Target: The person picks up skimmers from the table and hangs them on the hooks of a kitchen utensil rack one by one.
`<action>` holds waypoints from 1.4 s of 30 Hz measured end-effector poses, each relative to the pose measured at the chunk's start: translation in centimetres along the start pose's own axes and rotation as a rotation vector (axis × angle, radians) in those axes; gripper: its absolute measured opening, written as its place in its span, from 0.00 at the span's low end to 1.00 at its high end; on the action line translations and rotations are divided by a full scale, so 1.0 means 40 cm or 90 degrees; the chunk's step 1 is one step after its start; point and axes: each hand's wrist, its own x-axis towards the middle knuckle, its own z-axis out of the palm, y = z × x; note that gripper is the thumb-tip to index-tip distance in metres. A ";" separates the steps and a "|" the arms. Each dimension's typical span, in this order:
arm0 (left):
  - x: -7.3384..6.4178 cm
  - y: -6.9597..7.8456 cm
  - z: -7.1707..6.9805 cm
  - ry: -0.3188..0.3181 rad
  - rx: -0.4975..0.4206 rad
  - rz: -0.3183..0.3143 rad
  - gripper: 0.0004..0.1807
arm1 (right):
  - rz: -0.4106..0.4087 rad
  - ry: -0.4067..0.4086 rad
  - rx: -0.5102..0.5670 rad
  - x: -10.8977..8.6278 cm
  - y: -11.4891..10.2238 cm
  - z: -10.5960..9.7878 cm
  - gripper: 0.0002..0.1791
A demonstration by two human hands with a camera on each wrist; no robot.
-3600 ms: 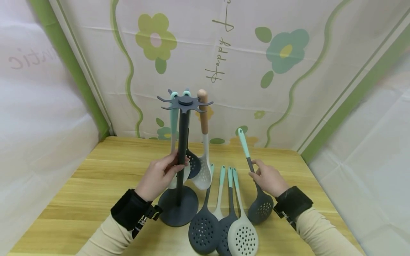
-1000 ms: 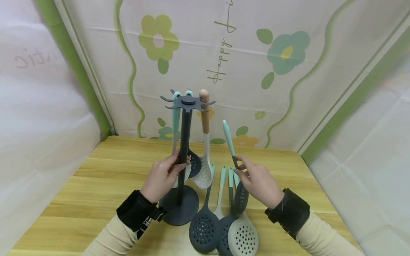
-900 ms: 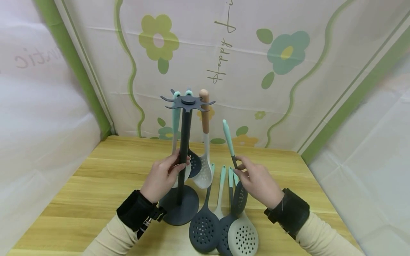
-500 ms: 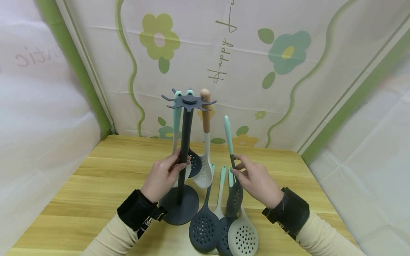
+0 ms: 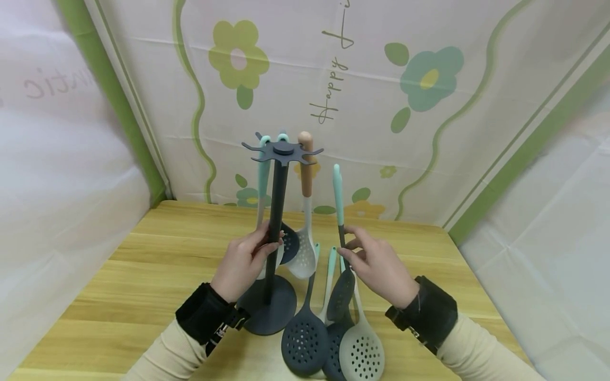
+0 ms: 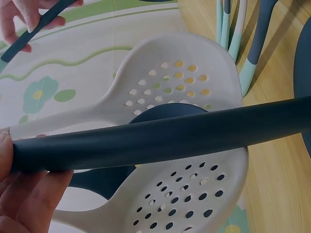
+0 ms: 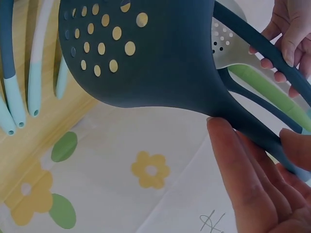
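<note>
My left hand [image 5: 243, 262] grips the dark pole [image 5: 278, 206] of a utensil stand, whose hooked top [image 5: 283, 150] is above it. The pole also crosses the left wrist view. Between the thumb and fingers of my right hand [image 5: 381, 267] is the neck of a dark skimmer [image 5: 341, 296] with a mint handle. It is raised almost upright, right of the stand, its perforated bowl low and partly side-on. A pale slotted spoon [image 5: 303, 254] with a wooden handle hangs from the stand, beside a dark perforated one [image 5: 289, 243] and a pale mint-handled one [image 5: 263, 180], partly hidden.
Several skimmers lie on the wooden table [image 5: 143, 270], including a dark one [image 5: 305, 344] and a pale one [image 5: 361, 352], handles pointing away from me. The stand's round base [image 5: 257, 317] is left of them. A flower-printed curtain [image 5: 371, 148] rises behind the table.
The right hand has carried the dark skimmer leftward and up, closer to the stand, and turned it more upright. My left hand stays on the pole.
</note>
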 end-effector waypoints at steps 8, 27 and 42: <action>0.001 0.001 0.006 0.021 0.009 0.012 0.14 | -0.006 0.000 0.012 0.006 -0.008 -0.006 0.23; -0.003 -0.001 0.012 0.030 0.007 0.008 0.22 | -0.055 0.022 0.068 0.028 -0.044 -0.013 0.23; -0.003 -0.003 0.011 0.038 0.000 0.004 0.22 | -0.070 0.026 0.067 0.050 -0.057 -0.025 0.23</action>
